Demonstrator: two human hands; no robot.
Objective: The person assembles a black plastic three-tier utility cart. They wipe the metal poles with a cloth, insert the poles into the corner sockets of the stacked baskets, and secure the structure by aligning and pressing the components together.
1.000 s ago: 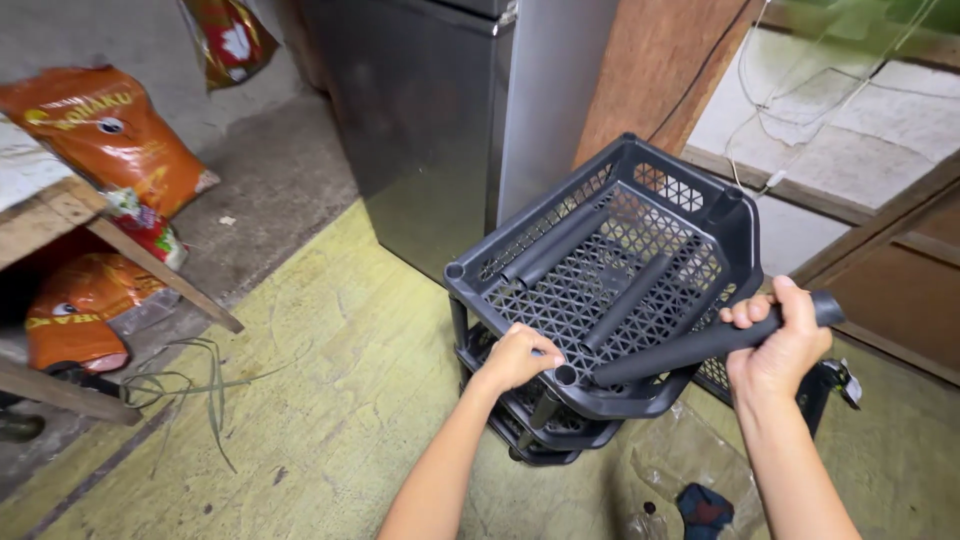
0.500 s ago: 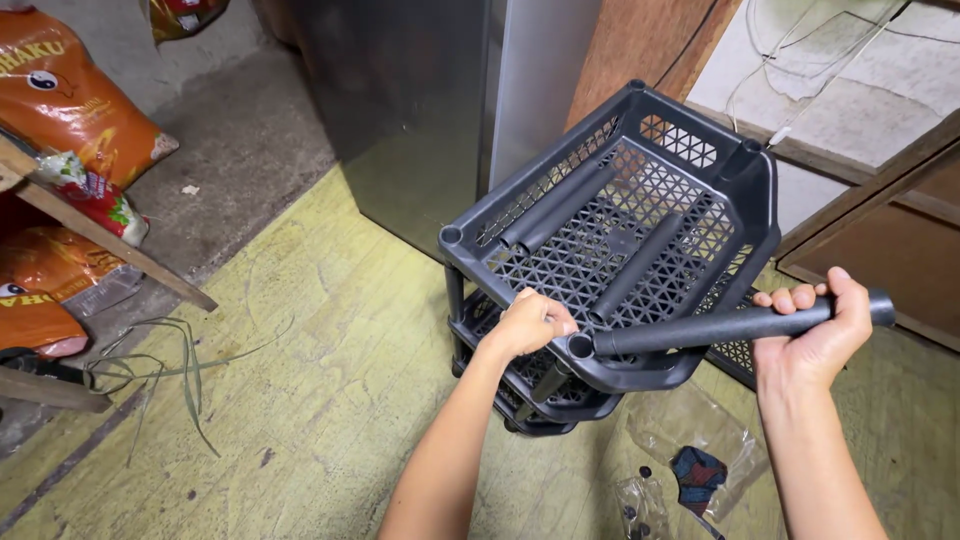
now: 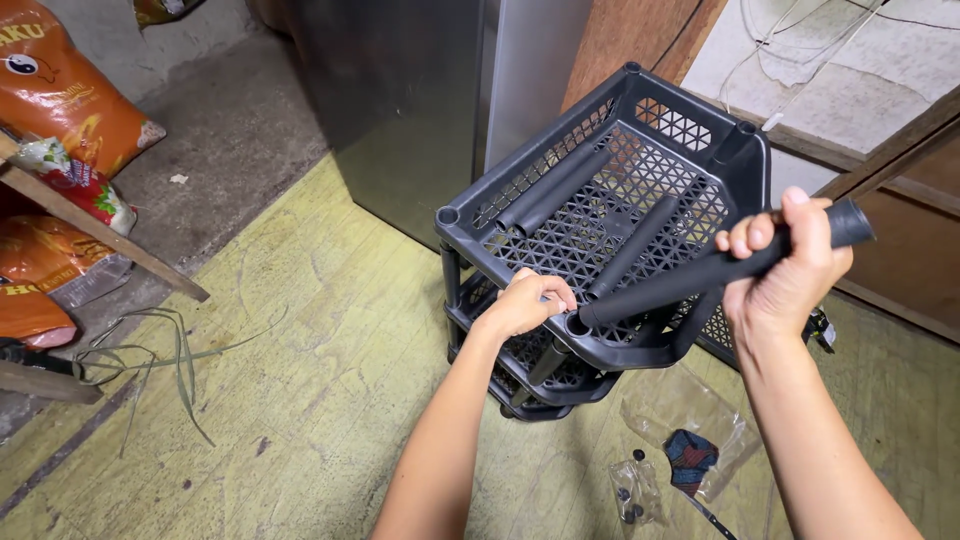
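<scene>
the right hand (image 3: 790, 275) was clamped around a stiff, light-looking dark tube (image 3: 700, 275), its lower end at the basket rack's (image 3: 600, 200) corner socket beside the left hand (image 3: 525, 305), which gripped that rim.

Even soft daylight — sharp focus, faint shadows, slight wide-angle edge stretch.

A black plastic tiered rack (image 3: 610, 210) with a triangular lattice pattern is showing against a worn yellow-green floor (image 3: 300, 400). A matte black tube (image 3: 700, 272) is matching it. Orange printed sacks (image 3: 60, 90) are glowing beside a silver-grey metal cabinet (image 3: 400, 110).
</scene>
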